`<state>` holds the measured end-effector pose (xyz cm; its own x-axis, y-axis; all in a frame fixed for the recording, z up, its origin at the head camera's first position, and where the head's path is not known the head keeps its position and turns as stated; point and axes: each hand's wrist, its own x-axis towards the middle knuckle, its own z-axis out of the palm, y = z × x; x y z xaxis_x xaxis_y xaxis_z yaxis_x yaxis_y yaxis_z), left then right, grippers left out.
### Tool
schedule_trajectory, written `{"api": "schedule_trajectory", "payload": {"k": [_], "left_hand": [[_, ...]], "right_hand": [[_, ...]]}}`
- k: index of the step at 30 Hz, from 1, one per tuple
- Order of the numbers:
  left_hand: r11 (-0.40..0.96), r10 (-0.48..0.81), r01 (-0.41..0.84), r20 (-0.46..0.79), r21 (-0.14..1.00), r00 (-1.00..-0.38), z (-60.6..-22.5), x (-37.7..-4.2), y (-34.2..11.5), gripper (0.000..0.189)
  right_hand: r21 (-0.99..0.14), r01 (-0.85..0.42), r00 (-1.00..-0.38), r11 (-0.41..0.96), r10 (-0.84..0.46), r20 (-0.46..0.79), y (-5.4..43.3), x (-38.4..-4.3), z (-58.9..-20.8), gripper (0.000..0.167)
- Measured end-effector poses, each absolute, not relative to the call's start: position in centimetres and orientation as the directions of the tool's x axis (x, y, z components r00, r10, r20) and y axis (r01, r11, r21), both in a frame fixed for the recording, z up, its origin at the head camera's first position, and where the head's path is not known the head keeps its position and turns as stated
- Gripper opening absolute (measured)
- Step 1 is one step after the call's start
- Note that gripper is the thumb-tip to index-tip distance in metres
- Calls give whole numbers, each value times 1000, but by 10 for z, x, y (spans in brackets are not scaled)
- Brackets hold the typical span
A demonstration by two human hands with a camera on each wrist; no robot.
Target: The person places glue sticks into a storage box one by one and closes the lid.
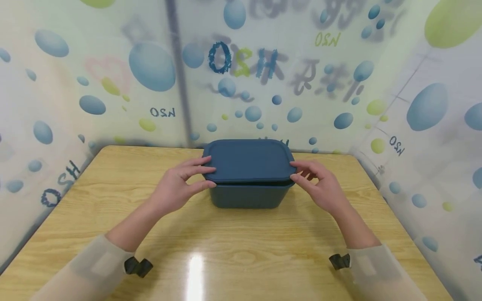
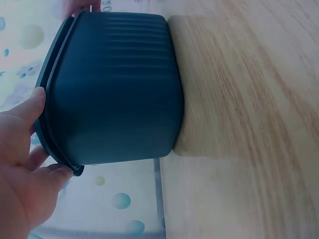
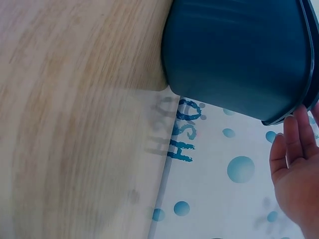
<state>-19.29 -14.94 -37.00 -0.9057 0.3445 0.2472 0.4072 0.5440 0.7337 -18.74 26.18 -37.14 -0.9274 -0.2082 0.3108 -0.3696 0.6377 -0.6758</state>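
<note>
A dark blue box [image 1: 248, 197] stands on the table, with a matching lid [image 1: 250, 161] over its top. Along the front, a narrow dark gap shows between lid and rim, wider toward the right. My left hand [image 1: 177, 184] holds the lid's left end, fingertips on its top edge and thumb at the front corner. At the opposite end, my right hand [image 1: 320, 184] grips the lid's edge between thumb and fingers. The left wrist view shows the box's ribbed side [image 2: 119, 89] and the lid's rim sitting against the box's rim. What the box holds is hidden.
The wooden table [image 1: 241, 251] reaches back to a printed cloth wall [image 1: 233, 108] with blue and green dots and lettering. Similar cloth walls stand at left and right. A small black device [image 1: 138, 266] sits at the left wrist and another [image 1: 340, 261] at the right.
</note>
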Motion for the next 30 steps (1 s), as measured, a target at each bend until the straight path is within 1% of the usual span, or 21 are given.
{"api": "schedule_trajectory", "payload": {"k": [10, 21, 26, 30], "left_hand": [[542, 357, 419, 252, 729, -900, -375, -193, -151, 40], [543, 373, 440, 264, 715, -889, -376, -196, -157, 36], [535, 381, 449, 269, 716, -884, -376, -198, -159, 36], [542, 384, 450, 267, 710, -884, -376, -198, -159, 36]], "right_hand": [[-676, -365, -929, 640, -200, 312, 261, -183, -376, 41], [-634, -412, -904, 655, -207, 373, 256, -180, -375, 40], [-645, -423, -899, 637, -209, 384, 254, -178, -376, 41], [-680, -426, -901, 598, -208, 382, 253, -177, -377, 40]]}}
